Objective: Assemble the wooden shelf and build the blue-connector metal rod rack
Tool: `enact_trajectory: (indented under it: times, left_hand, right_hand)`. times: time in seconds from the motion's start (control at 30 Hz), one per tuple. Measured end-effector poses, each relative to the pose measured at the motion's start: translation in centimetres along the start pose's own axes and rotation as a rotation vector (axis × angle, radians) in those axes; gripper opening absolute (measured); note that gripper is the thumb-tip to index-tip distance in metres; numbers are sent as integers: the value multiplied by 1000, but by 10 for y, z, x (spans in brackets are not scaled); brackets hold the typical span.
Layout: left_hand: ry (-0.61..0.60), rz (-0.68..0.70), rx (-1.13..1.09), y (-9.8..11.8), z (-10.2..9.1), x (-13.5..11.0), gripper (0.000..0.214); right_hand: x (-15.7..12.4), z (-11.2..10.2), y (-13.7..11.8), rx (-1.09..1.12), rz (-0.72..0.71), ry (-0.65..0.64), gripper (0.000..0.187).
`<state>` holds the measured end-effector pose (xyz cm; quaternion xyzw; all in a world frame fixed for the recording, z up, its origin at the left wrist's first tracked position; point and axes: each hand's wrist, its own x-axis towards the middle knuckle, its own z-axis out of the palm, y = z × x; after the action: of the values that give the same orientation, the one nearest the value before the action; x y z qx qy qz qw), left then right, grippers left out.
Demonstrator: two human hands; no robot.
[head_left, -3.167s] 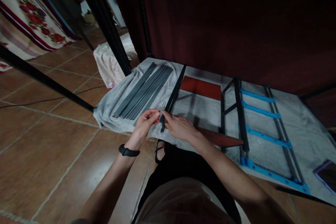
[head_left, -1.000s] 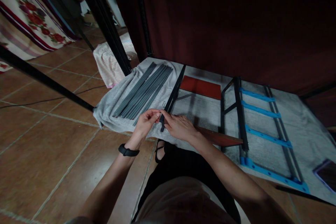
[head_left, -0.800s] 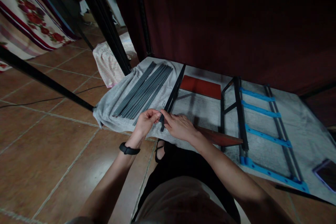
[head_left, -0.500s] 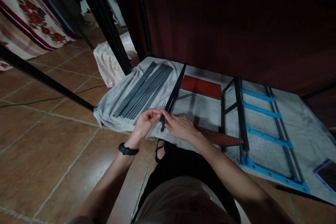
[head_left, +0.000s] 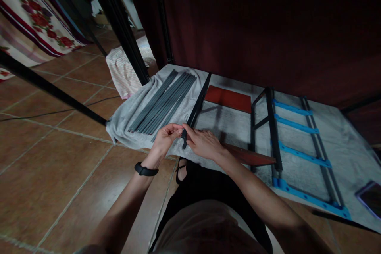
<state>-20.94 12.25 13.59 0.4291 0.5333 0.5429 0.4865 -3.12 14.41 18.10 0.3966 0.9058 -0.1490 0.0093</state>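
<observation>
My left hand (head_left: 164, 138) pinches its thumb and fingertips together against the outer side of a black metal frame (head_left: 199, 105), close to its near end. Whatever sits in that pinch is too small to make out. My right hand (head_left: 205, 143) is closed over the same end from the other side, its thumb and forefinger almost meeting the left fingertips. Under the right wrist, a reddish-brown board (head_left: 253, 156) runs on edge toward a second black frame (head_left: 274, 131). Between the two frames, farther back, lies a flat red panel (head_left: 229, 98).
A bundle of grey rods (head_left: 166, 105) lies left on the grey cloth (head_left: 345, 127). At right are dark tubes joined by blue plastic bars (head_left: 297, 124), then a phone (head_left: 369, 196). Black posts (head_left: 114, 24) rise at left, and a dark red curtain (head_left: 253, 27) hangs behind.
</observation>
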Motion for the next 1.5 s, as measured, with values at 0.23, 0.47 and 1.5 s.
enact_trajectory:
  times: [0.23,0.47,1.5]
  left_hand:
    - [-10,-22,18,-5,0,3,34]
    - [-32,-3,19,-2,-3,0,31]
    - [-44,53,41,-3,-3,3,28]
  right_hand:
    - [-1,-1,0,8,-3,-9,63]
    - [0,1,0,20,8,-13,63]
    - [-1,0,0,19,5,-14,64]
